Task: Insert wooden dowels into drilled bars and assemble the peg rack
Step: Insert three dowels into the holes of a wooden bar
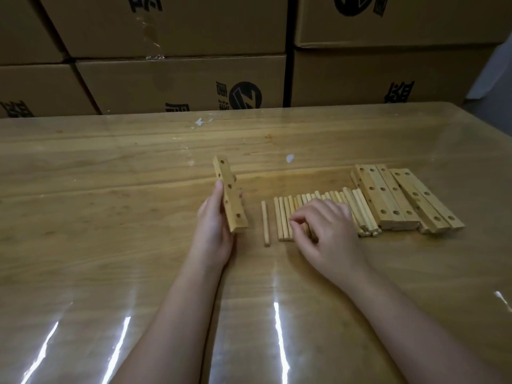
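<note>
Behind the table (110, 176), stacked cartons (180, 87) carry black printed characters and a round logo, unreadable. On glossy film-covered wood the left hand (214, 231) grips a drilled bar (231, 198), fingers curled round it, long axis near-to-far, far end raised. The right hand (324, 228) sets curled fingertips on the dowels (284, 217) lying near-to-far; a pinch cannot be told.

The single head view looks forward and down, close over the tabletop (110, 167), toward stacked boxes (171, 81).
</note>
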Demonstrator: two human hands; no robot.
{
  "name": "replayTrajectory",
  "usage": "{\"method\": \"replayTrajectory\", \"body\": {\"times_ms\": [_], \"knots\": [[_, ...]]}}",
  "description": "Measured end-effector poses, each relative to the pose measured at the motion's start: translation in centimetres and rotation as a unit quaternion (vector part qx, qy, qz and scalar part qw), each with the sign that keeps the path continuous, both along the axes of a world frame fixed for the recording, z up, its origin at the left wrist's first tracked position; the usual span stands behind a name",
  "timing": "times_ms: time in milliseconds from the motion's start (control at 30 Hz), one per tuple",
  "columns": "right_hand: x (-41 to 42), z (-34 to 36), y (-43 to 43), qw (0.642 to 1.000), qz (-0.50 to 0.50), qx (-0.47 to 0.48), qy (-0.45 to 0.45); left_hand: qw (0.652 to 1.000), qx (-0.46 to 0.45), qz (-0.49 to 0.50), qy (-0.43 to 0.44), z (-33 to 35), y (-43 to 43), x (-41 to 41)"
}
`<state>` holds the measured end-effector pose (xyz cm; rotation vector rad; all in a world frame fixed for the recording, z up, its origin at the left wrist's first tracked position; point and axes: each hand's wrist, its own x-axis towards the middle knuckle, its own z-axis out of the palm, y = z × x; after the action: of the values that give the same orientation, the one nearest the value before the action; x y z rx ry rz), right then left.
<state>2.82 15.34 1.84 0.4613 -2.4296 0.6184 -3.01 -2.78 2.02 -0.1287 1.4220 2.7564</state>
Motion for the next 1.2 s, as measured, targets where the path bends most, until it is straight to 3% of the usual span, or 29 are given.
{"method": "replayTrajectory", "body": {"times_ms": [100, 267, 367, 867, 967, 1033, 1133, 1200], "knots": [[-0.1, 0.2, 0.5, 0.998, -0.012, 0.028, -0.046, 0.997, 0.052, 0.007, -0.058, -0.1, -0.2, -0.3], [0.1, -0.5, -1.1, 0.971, 0.049, 0.178, -0.152, 0.997, 0.047, 0.001, -0.061, -0.2, 0.0, -0.4], [-0.1, -0.6, -1.0, 0.967, 0.042, 0.179, -0.179, 0.997, 0.035, 0.009, -0.069, -0.1, 0.1, -0.4], [-0.1, -0.8, -0.8, 0.987, 0.093, 0.111, -0.076, 0.995, 0.056, 0.026, -0.076, 0.2, 0.3, -0.4], [-0.1, -0.7, -0.8, 0.995, 0.059, 0.051, -0.055, 0.995, 0.060, 0.029, -0.080, 0.3, 0.3, -0.3], [-0.3, -0.6, -0.6, 0.996, 0.025, -0.061, -0.064, 0.994, 0.060, 0.033, -0.080, 0.3, 0.3, -0.2], [-0.8, -0.5, 0.2, 0.961, -0.030, -0.257, -0.097, 0.995, 0.053, 0.041, -0.078, 0.2, 0.3, -0.2], [-1.0, -0.5, 0.6, 0.935, -0.052, -0.335, -0.106, 0.995, 0.049, 0.040, -0.076, 0.2, 0.3, -0.2]]}}
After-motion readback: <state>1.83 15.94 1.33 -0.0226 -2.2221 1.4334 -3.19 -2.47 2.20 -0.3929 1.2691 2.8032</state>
